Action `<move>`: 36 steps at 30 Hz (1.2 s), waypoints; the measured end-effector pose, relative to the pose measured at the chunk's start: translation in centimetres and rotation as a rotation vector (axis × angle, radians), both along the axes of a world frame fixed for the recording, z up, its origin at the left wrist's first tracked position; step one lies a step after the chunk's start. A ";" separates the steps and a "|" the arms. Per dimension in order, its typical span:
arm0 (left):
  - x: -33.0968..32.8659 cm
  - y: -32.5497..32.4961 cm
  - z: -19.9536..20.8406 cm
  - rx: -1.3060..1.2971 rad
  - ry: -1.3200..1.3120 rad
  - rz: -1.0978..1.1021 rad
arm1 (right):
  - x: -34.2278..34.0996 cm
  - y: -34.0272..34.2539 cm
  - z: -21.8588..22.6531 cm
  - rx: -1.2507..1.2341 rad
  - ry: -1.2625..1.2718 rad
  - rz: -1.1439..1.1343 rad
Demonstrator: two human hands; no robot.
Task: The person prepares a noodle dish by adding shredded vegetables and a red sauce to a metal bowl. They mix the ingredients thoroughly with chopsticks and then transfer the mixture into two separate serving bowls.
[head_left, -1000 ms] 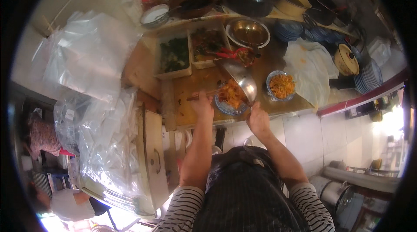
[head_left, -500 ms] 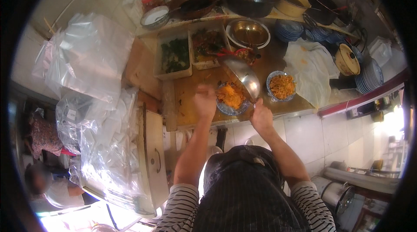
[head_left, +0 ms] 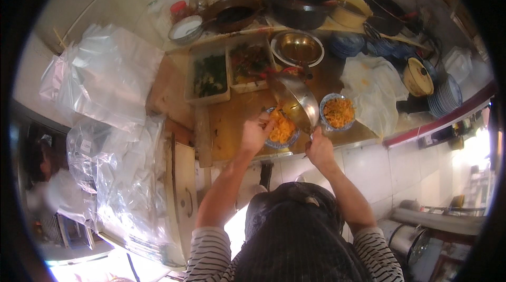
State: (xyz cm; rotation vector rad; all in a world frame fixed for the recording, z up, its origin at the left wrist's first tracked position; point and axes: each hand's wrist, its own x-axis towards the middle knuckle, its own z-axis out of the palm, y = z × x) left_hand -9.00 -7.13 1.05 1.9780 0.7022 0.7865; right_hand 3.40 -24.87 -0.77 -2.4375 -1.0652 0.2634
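My right hand (head_left: 319, 146) grips the handle of a metal wok (head_left: 304, 101), which is tilted on its side beside a blue-and-white bowl. Orange, shredded-looking food (head_left: 282, 128) is heaped in that bowl (head_left: 284, 146). At the bowl's left rim is my left hand (head_left: 257, 133), its fingers curled together against the edge of the food. Whatever may be pinched between them is too small to make out. A second patterned bowl (head_left: 323, 119) with similar orange food (head_left: 338, 112) stands just right of the wok.
Two pale tubs, one of green leaves (head_left: 210, 76) and one of mixed vegetables (head_left: 252, 63), stand behind on the left. Behind the wok sits a metal basin (head_left: 300, 49). A white cloth (head_left: 371, 89) and stacked plates (head_left: 445, 96) lie rightward; plastic bags (head_left: 113, 65) pile up left.
My left hand has moved from a blurred place above the bowl's left side onto the food's edge. The wok stays in my right hand, with its inside turned more into view.
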 end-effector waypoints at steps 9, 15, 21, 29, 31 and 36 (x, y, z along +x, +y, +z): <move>0.8 3.5 0.9 -0.110 -0.273 0.361 | 0.2 -0.3 0.1 -0.020 -0.002 -0.009; 1.0 0.6 -1.4 -0.067 -0.307 0.159 | 0.6 -0.8 -0.3 -0.045 0.013 -0.007; 1.0 1.2 1.8 -0.026 -0.365 0.078 | 0.7 -0.2 -0.5 0.035 0.042 0.027; -1.9 -2.5 -0.4 0.396 -0.244 -0.327 | 2.5 0.1 -1.4 0.258 0.121 0.082; -0.9 -2.6 1.1 0.384 -0.291 -0.200 | 1.9 0.6 0.0 0.198 0.285 0.050; -0.9 -6.8 0.3 0.366 -0.496 -0.214 | 2.0 1.4 -0.4 0.416 0.149 0.189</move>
